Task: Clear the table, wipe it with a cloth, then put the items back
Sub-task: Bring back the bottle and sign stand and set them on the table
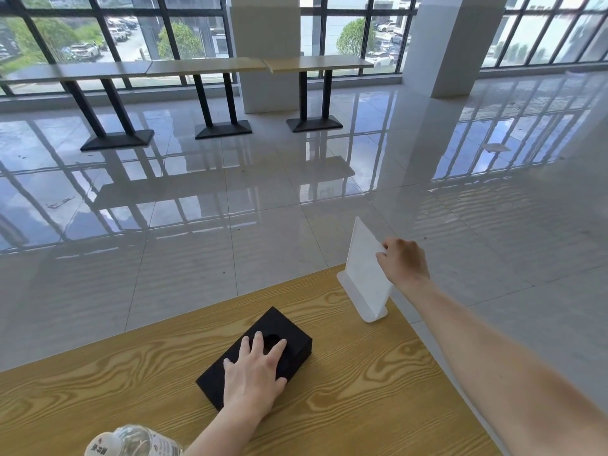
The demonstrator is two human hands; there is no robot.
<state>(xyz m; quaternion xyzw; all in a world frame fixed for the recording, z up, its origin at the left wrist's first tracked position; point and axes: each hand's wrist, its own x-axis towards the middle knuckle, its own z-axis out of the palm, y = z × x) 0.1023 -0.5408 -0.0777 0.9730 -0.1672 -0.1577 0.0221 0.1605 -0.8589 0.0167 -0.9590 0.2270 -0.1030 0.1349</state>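
Hands: left (253,373) on black box (279,324) | right (406,261) pinches sign (363,261) | bottle (131,441) nearby

One wide-angle camera, worn on the person's head, looks forward and down. It sits close above the near wooden table (362,390) and takes in the glossy floor (263,232) and the far windows (82,34).

On your wood-grain table (362,390), a black tissue box (273,324) lies flat at centre, a white sign stand (362,258) stands upright at 2 o'clock, and a clear bottle (131,439) sits at 7 o'clock.
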